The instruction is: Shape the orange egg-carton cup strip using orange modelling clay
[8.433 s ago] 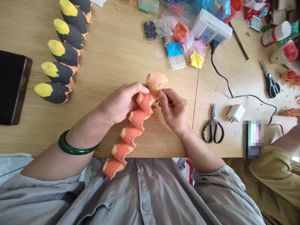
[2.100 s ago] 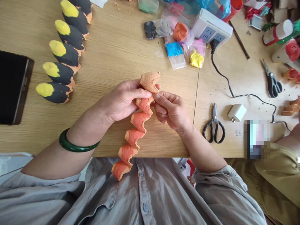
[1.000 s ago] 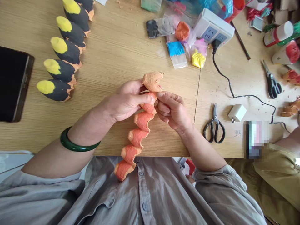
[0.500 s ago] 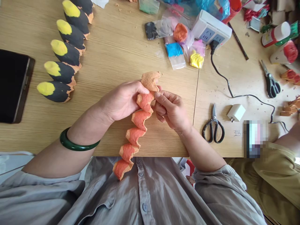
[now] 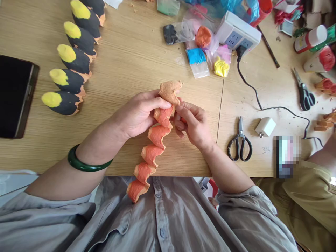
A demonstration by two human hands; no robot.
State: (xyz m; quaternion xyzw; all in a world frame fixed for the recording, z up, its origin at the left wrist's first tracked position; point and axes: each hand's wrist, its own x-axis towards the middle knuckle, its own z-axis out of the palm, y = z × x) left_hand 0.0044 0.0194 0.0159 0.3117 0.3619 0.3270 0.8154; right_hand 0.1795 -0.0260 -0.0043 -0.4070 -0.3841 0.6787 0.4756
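A strip of joined egg-tray cups (image 5: 153, 152) slants from the middle of the table down over the front edge to my shirt. Orange-red clay covers its lower cups, while the top cup is bare tan pulp. My left hand (image 5: 143, 113) is closed around the upper part, thumb pressed on the joint below the bare cup. At the right edge of that same part my right hand (image 5: 193, 122) is pinching, thumb against fingers. A bit of orange-red shows between its curled fingers. Exactly what those fingertips grip is partly hidden.
At the left lies another cup strip (image 5: 75, 59), black with yellow tips, beside a dark tablet-like device (image 5: 15, 96). Clay bags (image 5: 198, 59) and a power strip (image 5: 237, 33) stand at the back. Scissors (image 5: 239, 141), a white charger (image 5: 265, 126) and a co-worker's arm (image 5: 324, 154) are right.
My left thumb has slid slightly right and up across the joint. The top cup tilts a little more, and orange-red now shows between my right fingers. Both hands remain at the strip.
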